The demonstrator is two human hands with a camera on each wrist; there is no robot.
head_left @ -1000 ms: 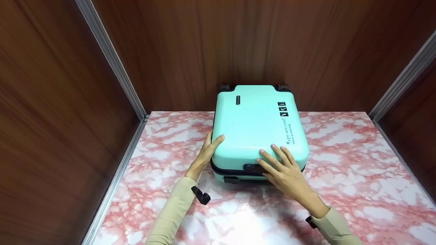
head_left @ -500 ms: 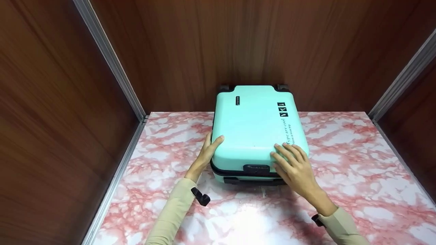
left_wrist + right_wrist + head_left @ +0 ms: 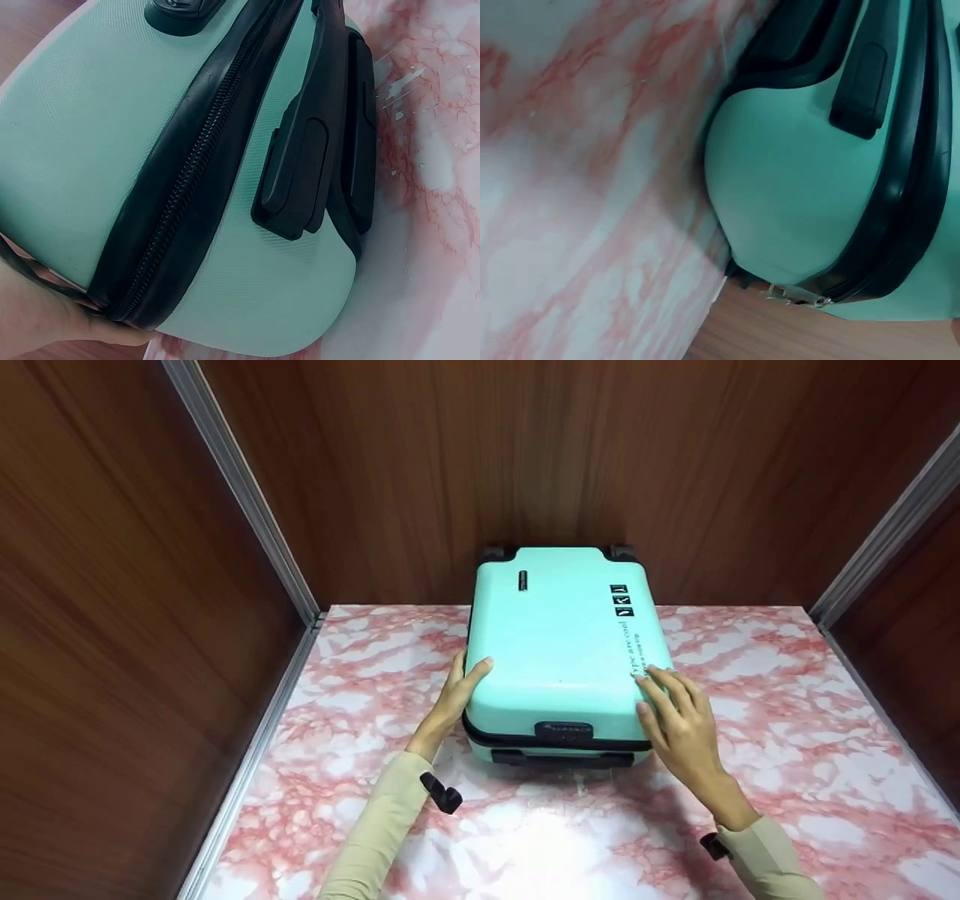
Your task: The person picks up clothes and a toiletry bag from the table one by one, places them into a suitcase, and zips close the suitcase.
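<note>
A mint-green hard-shell suitcase point(image 3: 559, 637) lies flat on the table, wheels toward the back wall. My left hand point(image 3: 454, 690) grips its near left edge, thumb on the lid and fingers down the side. At the near right corner my right hand point(image 3: 684, 720) rests with spread, slightly bent fingers on the lid's edge. The dark combination lock point(image 3: 564, 730) and the black carry handle point(image 3: 562, 760) face me. In the left wrist view a closed zipper point(image 3: 187, 165) runs along the black seam. Metal zipper pulls point(image 3: 799, 295) hang by the corner in the right wrist view.
The table point(image 3: 360, 690) has a red-and-white marbled top. Brown wood panels point(image 3: 390, 487) enclose it at the back and both sides, joined by metal strips point(image 3: 255, 510). Black wheels point(image 3: 621, 553) stand close against the back panel.
My right hand has slid rightward from beside the lock to the suitcase's near right corner, uncovering the lock and handle. My left hand and the suitcase have stayed put.
</note>
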